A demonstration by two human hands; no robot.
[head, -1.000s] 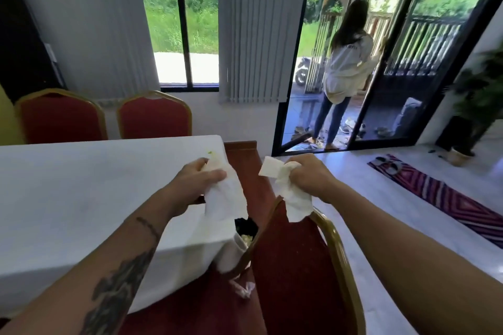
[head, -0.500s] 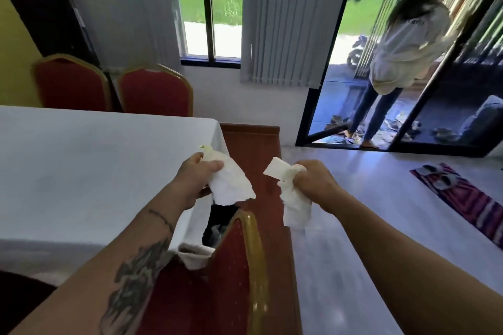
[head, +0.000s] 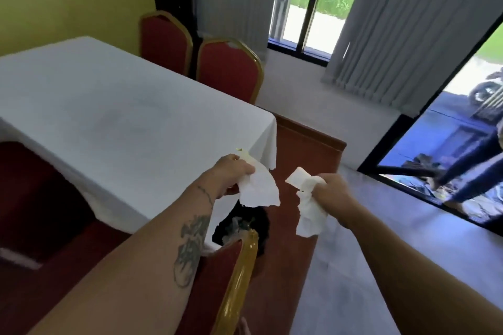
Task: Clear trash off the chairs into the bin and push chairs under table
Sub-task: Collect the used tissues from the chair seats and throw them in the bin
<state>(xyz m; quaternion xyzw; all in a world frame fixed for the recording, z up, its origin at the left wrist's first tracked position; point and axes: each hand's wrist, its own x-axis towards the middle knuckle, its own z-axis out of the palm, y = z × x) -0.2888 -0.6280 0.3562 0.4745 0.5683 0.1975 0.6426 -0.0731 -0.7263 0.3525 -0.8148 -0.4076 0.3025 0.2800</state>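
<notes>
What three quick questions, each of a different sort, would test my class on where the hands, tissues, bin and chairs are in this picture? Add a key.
1. True or false: the left hand holds its white tissue above the dark bin by the table corner.
2. What does the right hand grip? A) a cup B) a crumpled tissue C) nothing
3. Fill in: at the table's far side stand ___ red chairs with gold frames.

Key: 1 true; 2 B; 3 two
</notes>
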